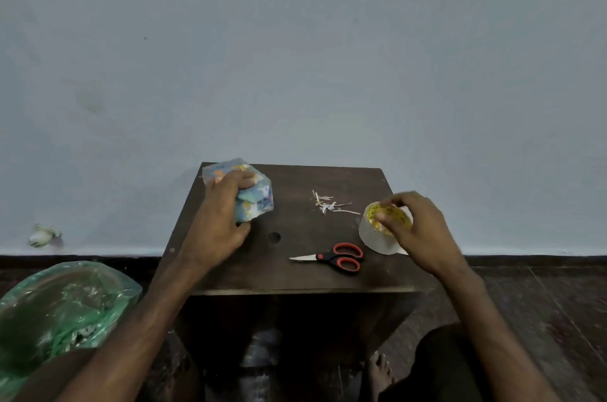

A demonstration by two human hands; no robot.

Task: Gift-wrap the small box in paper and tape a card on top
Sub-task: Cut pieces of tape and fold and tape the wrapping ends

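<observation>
The small box (258, 196), covered in blue patterned paper, sits at the back left corner of the dark wooden table (295, 273). My left hand (218, 221) grips it from above, fingers curled over its top and thumb at its near side. At the table's right side my right hand (417, 230) holds a roll of clear tape (377, 234) with a yellow core, thumb inside the core and fingers curled over the rim. No card is in view.
Red-handled scissors (338, 257) lie shut near the table's front, blades pointing left. Thin paper scraps (328, 202) lie between the box and the tape. A green plastic bag (59, 309) stands on the floor at the left. A blue-grey wall rises right behind the table.
</observation>
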